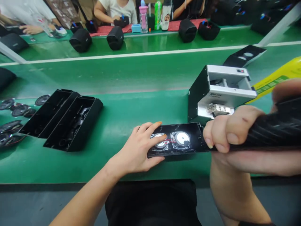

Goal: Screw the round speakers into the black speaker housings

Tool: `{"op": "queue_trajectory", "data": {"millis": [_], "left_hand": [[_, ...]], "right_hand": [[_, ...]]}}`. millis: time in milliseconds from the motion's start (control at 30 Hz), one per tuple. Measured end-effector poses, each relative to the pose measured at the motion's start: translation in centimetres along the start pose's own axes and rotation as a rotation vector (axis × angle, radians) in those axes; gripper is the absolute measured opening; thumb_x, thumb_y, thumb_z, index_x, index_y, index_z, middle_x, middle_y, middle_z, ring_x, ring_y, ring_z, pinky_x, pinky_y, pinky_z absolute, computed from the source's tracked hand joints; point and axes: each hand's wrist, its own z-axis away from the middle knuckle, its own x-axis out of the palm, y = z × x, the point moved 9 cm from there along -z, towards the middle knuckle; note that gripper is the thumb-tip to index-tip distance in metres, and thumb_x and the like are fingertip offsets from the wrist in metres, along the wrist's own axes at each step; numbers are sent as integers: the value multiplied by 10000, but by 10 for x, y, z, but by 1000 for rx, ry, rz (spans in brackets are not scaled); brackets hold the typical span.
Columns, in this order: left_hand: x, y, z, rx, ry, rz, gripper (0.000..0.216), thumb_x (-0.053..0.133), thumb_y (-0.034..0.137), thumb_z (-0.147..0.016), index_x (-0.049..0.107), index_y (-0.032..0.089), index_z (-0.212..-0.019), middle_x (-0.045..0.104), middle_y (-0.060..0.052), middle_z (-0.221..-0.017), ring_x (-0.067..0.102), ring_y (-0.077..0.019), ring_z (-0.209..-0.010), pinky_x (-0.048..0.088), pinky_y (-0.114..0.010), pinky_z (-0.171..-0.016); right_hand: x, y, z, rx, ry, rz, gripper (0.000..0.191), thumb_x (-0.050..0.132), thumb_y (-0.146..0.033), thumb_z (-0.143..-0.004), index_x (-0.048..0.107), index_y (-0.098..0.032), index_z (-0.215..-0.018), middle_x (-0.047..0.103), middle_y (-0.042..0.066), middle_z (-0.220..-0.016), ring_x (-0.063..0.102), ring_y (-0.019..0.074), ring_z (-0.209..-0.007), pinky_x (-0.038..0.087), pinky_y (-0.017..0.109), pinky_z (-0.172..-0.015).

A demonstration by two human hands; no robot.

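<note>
A black speaker housing lies flat on the green bench in front of me, with two round silver speaker drivers and red wires showing inside. My left hand rests on its left end, fingers spread, fingertips on the left driver. My right hand is closed round the thick black handle of a tool held sideways over the housing's right end; the tool's tip is hidden.
Two empty black housings lie to the left, with loose round drivers at the far left. A silver and black metal fixture stands just behind the work. Other people sit across the conveyor among black speakers and bottles.
</note>
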Motion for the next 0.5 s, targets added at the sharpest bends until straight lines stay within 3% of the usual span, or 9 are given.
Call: {"op": "queue_trajectory", "data": {"millis": [133, 267, 500], "left_hand": [[1, -1, 1, -1, 8, 7, 591, 761, 463, -898, 630, 257, -1436, 375, -126, -1707, 413, -385, -1472, 375, -622, -1199], [1, 0, 0, 3, 2, -4, 598, 773, 457, -886, 632, 257, -1432, 378, -126, -1705, 427, -384, -1454, 396, -608, -1169], [0, 1, 0, 1, -2, -7, 614, 778, 473, -880, 628, 258, -1435, 380, -132, -1705, 430, -401, -1446, 420, -605, -1131]], "right_hand": [[17, 15, 10, -22, 23, -112, 522, 853, -662, -794, 761, -323, -1180, 661, -41, -614, 454, 152, -337, 362, 320, -284], [27, 30, 12, 42, 49, -129, 531, 858, -727, -746, 779, -319, -1078, 621, -49, -532, 438, 153, -300, 366, 317, -280], [26, 36, 15, 39, 79, -99, 575, 855, -757, -724, 776, -318, -1087, 611, -49, -532, 410, 160, -294, 377, 331, -272]]}}
